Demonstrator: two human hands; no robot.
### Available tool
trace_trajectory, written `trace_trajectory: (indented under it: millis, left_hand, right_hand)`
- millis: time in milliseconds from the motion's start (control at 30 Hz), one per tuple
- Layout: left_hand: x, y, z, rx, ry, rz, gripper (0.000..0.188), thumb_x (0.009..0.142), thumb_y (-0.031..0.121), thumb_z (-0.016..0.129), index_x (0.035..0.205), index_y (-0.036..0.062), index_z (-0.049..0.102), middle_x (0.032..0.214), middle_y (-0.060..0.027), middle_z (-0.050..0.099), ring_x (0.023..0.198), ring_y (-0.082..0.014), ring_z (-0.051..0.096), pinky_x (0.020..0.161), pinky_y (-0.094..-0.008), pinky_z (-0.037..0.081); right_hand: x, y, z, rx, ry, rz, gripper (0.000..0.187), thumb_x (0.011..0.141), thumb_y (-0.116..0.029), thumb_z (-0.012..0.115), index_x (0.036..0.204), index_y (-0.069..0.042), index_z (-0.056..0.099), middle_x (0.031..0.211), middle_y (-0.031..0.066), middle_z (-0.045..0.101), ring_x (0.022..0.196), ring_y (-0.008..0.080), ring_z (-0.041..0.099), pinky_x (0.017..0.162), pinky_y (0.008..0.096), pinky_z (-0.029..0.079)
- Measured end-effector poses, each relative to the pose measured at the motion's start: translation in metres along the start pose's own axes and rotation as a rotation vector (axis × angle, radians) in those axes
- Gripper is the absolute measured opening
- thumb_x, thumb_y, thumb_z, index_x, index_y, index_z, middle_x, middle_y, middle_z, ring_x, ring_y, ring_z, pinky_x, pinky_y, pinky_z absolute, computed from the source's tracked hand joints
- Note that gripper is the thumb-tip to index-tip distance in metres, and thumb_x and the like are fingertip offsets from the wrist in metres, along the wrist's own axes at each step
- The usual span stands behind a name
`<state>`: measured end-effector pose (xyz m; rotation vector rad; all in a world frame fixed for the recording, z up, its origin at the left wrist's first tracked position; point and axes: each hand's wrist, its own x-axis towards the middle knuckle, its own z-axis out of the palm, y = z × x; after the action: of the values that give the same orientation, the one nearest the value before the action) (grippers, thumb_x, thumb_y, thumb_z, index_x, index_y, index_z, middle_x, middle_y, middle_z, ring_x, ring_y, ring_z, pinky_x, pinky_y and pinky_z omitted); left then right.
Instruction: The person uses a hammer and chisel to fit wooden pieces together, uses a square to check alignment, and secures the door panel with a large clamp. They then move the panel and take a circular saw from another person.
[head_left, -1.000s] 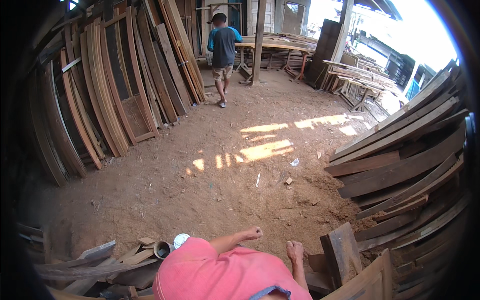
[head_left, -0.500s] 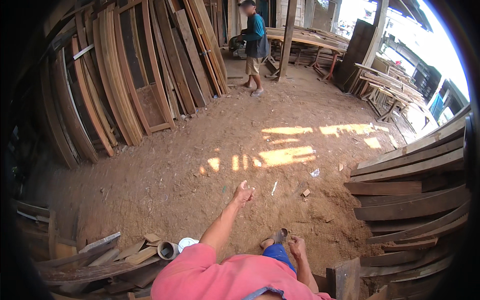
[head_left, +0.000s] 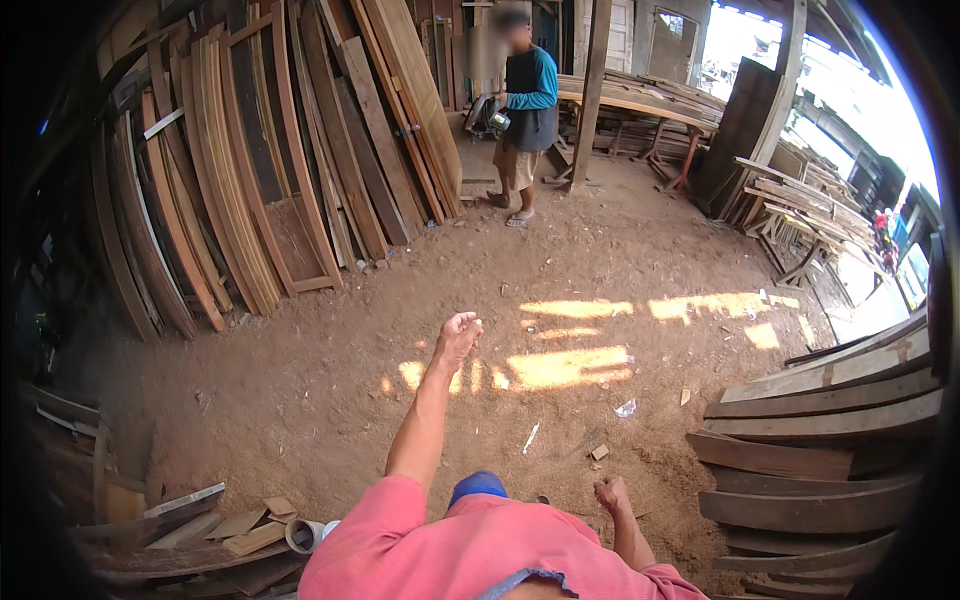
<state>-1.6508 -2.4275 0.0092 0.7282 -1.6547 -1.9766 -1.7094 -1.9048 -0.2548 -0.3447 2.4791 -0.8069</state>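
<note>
Out ahead of me my left hand (head_left: pixel 459 338) is raised over the dirt floor, its arm stretched forward. The fingers curl loosely inward, with a small pale spot at their tips, and I see no object in them. Lower and to the right, my right hand (head_left: pixel 611 494) hangs beside my body with the fingers folded into a fist; nothing shows in it. Neither hand touches anything visible. Closest to the right hand on the ground is a small wood block (head_left: pixel 599 452). A blue-clothed knee (head_left: pixel 478 486) pushes forward below my pink shirt.
Long boards and door frames (head_left: pixel 235 170) lean along the left wall. Stacked planks (head_left: pixel 800 455) lie on the right; wood scraps (head_left: pixel 255 530) and a tube (head_left: pixel 303 536) at lower left. A person (head_left: pixel 525 120) holding a dark power tool (head_left: pixel 487 118) stands ahead near a post (head_left: pixel 590 95).
My left arm has swung forward and up. The person ahead and the post look nearer, and the sunlit patches sit lower in view. My blue-clothed knee has come forward; the sandalled foot is mostly hidden.
</note>
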Motion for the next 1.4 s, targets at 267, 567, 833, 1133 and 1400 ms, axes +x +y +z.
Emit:
trace_trajectory:
  millis: [267, 567, 833, 1133, 1400]
  left_hand:
    - [0.163, 0.016, 0.017, 0.255, 0.107, 0.213, 0.043, 0.090, 0.018, 0.072, 0.125, -0.0026, 0.059, 0.092, -0.0011, 0.063, 0.074, -0.0062, 0.054, 0.063, -0.0231, 0.045]
    - [0.270, -0.010, 0.058, 0.167, -0.121, -0.170, 0.019, 0.093, 0.019, 0.069, 0.104, 0.0051, 0.063, 0.085, -0.0012, 0.065, 0.071, -0.0067, 0.058, 0.061, -0.0230, 0.047]
    - [0.373, -0.041, 0.080, 0.003, -0.428, -0.220, 0.047, 0.096, 0.024, 0.069, 0.131, -0.0002, 0.050, 0.101, -0.0037, 0.065, 0.081, -0.0085, 0.059, 0.070, -0.0242, 0.050]
    - [0.499, 0.027, 0.082, -0.245, -0.151, -0.035, 0.065, 0.092, 0.034, 0.074, 0.138, -0.0021, 0.044, 0.113, -0.0093, 0.063, 0.093, -0.0127, 0.061, 0.082, -0.0274, 0.052]
    - [0.622, 0.055, 0.095, -0.688, 0.090, -0.103, 0.070, 0.091, 0.039, 0.075, 0.140, 0.0030, 0.040, 0.128, -0.0184, 0.056, 0.107, -0.0276, 0.061, 0.090, -0.0418, 0.052]
  right_hand:
    - [0.144, -0.085, -0.075, 0.218, 0.066, 0.049, 0.023, 0.087, -0.016, 0.062, 0.074, 0.002, 0.068, 0.060, 0.0058, 0.060, 0.052, 0.0141, 0.055, 0.048, 0.0324, 0.042]
    - [0.303, -0.208, -0.070, 0.109, -0.198, 0.008, 0.023, 0.088, -0.018, 0.061, 0.084, 0.002, 0.071, 0.070, 0.0073, 0.066, 0.062, 0.0155, 0.061, 0.058, 0.0315, 0.048]
    - [0.464, -0.332, -0.091, 0.196, -0.115, -0.251, 0.027, 0.091, -0.018, 0.061, 0.100, 0.006, 0.068, 0.077, 0.0088, 0.068, 0.067, 0.0150, 0.062, 0.061, 0.0309, 0.050]
    - [0.621, -0.541, -0.125, 0.265, -0.274, -0.464, 0.037, 0.092, -0.019, 0.061, 0.119, 0.008, 0.062, 0.086, 0.0126, 0.069, 0.077, 0.0173, 0.065, 0.069, 0.0310, 0.052]
    - [0.734, -0.746, -0.161, 0.672, -0.311, -0.617, 0.051, 0.091, -0.014, 0.067, 0.133, 0.010, 0.052, 0.099, 0.0104, 0.067, 0.077, 0.0116, 0.059, 0.069, 0.0267, 0.049]
